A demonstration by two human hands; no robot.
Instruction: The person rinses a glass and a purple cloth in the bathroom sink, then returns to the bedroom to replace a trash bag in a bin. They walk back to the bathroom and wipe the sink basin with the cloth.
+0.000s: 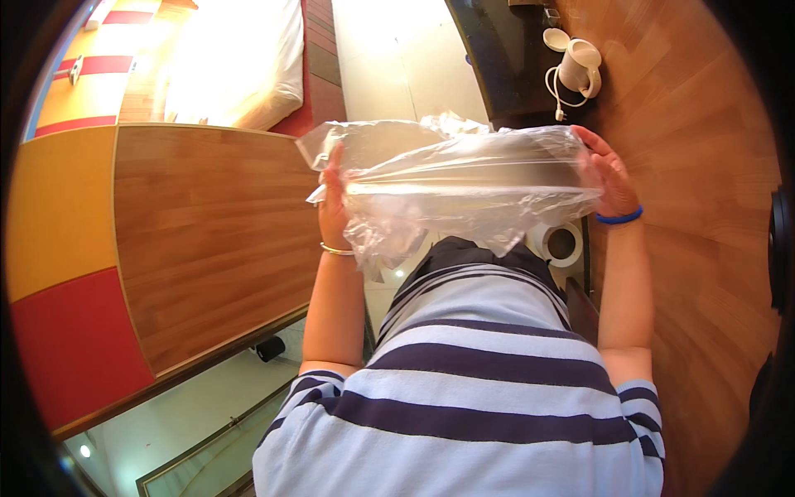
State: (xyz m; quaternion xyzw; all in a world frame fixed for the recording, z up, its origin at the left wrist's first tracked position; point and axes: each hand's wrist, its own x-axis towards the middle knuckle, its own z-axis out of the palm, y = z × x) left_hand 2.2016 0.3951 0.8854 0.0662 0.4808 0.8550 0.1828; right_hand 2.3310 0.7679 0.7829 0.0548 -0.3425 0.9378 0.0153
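A clear, crumpled plastic bag (466, 171) is stretched sideways in the air between my two hands, at about waist height. My left hand (333, 196), with a pale bangle at its wrist, holds the bag's left end; plastic partly covers the fingers. At the other end, my right hand (612, 177) grips the bag, and a blue band circles that wrist. The film blurs whatever lies behind it. Below the right end of the bag, a white round bin (561, 244) with a dark inside stands on the floor, partly covered by the bag and my body.
A white electric kettle (579, 65) with its lid raised and a corded plug rests on a dark countertop (509, 68) ahead right. Wood-grain panels rise on the left (217, 242) and right (695, 248). A bed with white bedding (239, 62) is far left, beside pale floor tiles (404, 56).
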